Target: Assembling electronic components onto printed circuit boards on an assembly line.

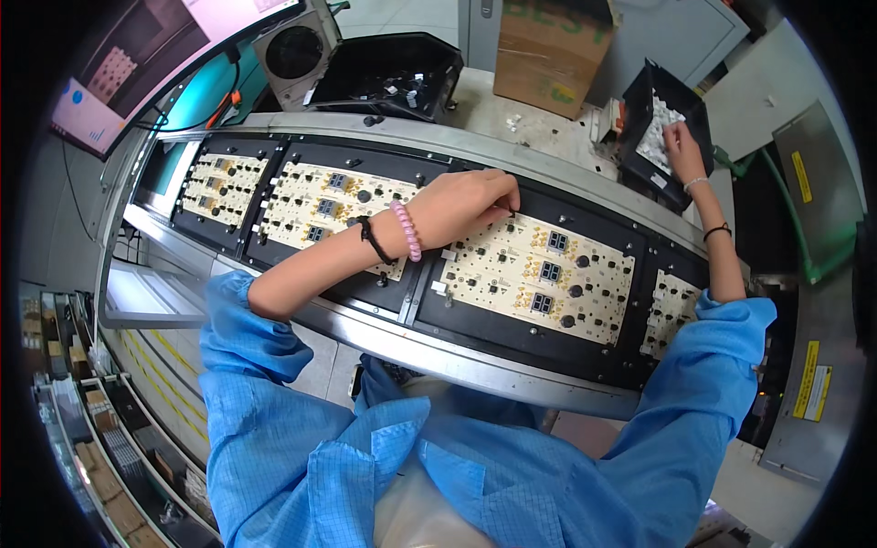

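My left hand (473,208) reaches across to the top left corner of a cream circuit board (498,274). Its thumb and fingers are pinched together just over the board; a tiny dark piece shows at the fingertips, too small to name. The board lies in a black frame (484,321) and carries three dark digit displays (550,272), small black parts and white connectors (439,288) at its left edge. Far to the right, my right hand (681,153) dips into a black bin (678,194) of small white parts (653,137). Its fingers are bent together, and what they hold is hidden.
More circuit boards (219,189) sit in frames along the metal-edged line (512,367). Behind it stand another black bin (388,68) with scraps, a cardboard box (551,59) and a round-fronted speaker-like unit (294,52). A screen (89,117) hangs upper left; a green hose (827,265) runs at right.
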Demonstrator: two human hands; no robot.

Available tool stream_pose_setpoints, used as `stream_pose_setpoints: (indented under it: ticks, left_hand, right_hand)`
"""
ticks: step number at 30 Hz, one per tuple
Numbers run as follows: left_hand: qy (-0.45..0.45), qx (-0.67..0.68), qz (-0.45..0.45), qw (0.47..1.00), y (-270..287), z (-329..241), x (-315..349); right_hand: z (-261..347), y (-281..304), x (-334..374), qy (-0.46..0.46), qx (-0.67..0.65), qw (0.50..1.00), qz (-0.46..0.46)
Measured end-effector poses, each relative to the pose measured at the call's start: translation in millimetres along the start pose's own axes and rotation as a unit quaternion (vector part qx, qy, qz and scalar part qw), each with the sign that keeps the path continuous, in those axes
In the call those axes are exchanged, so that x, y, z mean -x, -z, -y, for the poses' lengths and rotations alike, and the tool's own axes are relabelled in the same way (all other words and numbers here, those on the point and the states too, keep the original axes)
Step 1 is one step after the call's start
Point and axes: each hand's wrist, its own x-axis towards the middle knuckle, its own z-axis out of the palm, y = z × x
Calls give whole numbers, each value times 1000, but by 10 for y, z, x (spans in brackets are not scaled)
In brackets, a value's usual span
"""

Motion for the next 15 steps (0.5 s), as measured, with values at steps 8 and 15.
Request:
stream_pose_setpoints:
  ticks: [8,15]
  left_hand:
    - [-28,-73,-16,997,-339,36,-169]
    - [-22,-68,-18,997,-376,116,-171]
  right_hand:
    - [378,448,49,-304,-697,642,99]
    - [1235,364,721,-325,-801,450,223]
